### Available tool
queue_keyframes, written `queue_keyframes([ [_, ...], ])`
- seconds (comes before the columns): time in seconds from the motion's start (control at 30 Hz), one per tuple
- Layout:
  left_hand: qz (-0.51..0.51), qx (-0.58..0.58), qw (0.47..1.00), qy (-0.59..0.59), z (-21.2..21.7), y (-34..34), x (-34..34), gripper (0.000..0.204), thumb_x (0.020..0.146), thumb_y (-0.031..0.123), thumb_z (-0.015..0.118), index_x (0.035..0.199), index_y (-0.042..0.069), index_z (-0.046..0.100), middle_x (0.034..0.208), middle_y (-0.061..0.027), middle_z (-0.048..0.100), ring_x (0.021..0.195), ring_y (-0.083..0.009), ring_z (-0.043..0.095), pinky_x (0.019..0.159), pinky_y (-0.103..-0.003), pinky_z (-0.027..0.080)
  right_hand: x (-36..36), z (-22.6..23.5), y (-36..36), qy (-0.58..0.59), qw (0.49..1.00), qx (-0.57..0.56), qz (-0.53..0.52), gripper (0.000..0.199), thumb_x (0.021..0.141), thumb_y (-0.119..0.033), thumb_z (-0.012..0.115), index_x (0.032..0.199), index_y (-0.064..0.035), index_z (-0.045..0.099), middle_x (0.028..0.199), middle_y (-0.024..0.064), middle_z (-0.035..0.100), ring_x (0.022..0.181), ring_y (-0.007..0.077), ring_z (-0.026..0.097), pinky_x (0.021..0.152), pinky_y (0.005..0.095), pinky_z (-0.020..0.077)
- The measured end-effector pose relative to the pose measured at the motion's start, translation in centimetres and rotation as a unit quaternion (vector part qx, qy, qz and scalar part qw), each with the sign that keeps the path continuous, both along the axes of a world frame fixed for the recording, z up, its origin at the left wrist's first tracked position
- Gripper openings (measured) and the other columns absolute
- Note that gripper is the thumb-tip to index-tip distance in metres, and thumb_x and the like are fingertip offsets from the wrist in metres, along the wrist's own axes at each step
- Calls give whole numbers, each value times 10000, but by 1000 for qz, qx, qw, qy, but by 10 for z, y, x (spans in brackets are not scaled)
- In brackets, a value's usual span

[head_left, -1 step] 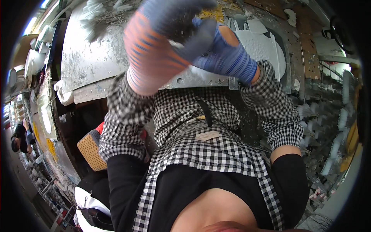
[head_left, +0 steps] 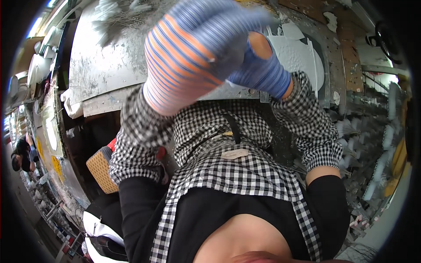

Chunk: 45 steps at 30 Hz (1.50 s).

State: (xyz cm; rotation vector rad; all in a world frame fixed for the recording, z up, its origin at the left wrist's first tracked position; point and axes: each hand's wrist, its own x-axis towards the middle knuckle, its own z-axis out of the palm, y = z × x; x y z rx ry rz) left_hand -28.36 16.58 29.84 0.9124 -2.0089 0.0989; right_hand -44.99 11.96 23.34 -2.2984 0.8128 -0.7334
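Note:
My left hand (head_left: 197,52), in a striped orange and blue knit glove, is raised over the table's near edge. Its fingers are bent and held together, reaching right, and their tips are smeared by motion. Partly behind it is my right hand (head_left: 262,65), in a blue striped glove with a round hole that bares skin on the back of the hand. The two hands overlap, and the right fingers are hidden behind the left ones. Anything held between them cannot be made out.
Under my hands is a worn metal-topped table (head_left: 107,65). A bundle of thin wires with grey tips (head_left: 118,24) lies at its far left. A rounded white slab (head_left: 291,55) lies to the right. Many grey pieces (head_left: 364,136) fill the right side. A woven-backed chair (head_left: 101,171) stands lower left; another person (head_left: 23,155) is far left.
My left hand's fingers have swung to the right across the right hand. The gap that showed between its thumb and fingers is now covered. My right forearm has barely moved.

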Motion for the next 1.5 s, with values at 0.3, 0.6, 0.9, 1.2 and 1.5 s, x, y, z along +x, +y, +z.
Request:
queue_keyframes([
  [0.3, 49, -18, 999, 4, -41, -34, 13, 314, 781, 69, 718, 1079, 164, 744, 924, -61, 716, 776, -247, 688, 675, -355, 574, 32, -62, -13, -56, 997, 41, -30, 319, 757, -303, 769, 928, -47, 686, 758, 96, 706, 695, 240, 689, 671, 357, 545],
  [0.6, -46, -14, 988, -148, -79, 3, -22, 175, 731, 149, 685, 904, 175, 686, 837, 4, 563, 765, -178, 602, 627, -318, 549, 4, -158, 1, -143, 988, -32, 51, 452, 909, -319, 662, 1296, -96, 595, 1230, 122, 611, 1154, 279, 585, 964, 417, 477],
  [0.9, 27, -65, 998, -5, -36, -24, -4, 172, 751, 143, 742, 918, 184, 753, 939, 2, 704, 794, -224, 695, 668, -353, 572, 12, -74, -11, -49, 998, -32, -9, 373, 800, -320, 766, 1077, -86, 678, 961, 60, 716, 946, 259, 680, 848, 373, 529],
  [1.2, -60, 22, 998, -22, -14, -62, -27, 253, 753, 88, 649, 1004, 110, 681, 976, -103, 632, 892, -309, 644, 755, -383, 552, 8, -109, -47, 214, 976, -25, -40, 542, 959, -319, 644, 1415, -70, 487, 1333, 149, 557, 1200, 307, 551, 1003, 447, 455],
  [1.5, -25, -17, 988, -152, -89, -11, -20, 297, 669, 97, 707, 955, 174, 705, 928, -28, 642, 861, -235, 661, 706, -350, 574, 24, -131, -5, -104, 960, -254, -53, 400, 948, -288, 635, 1280, -71, 581, 1193, 103, 613, 1069, 258, 622, 872, 431, 526],
])
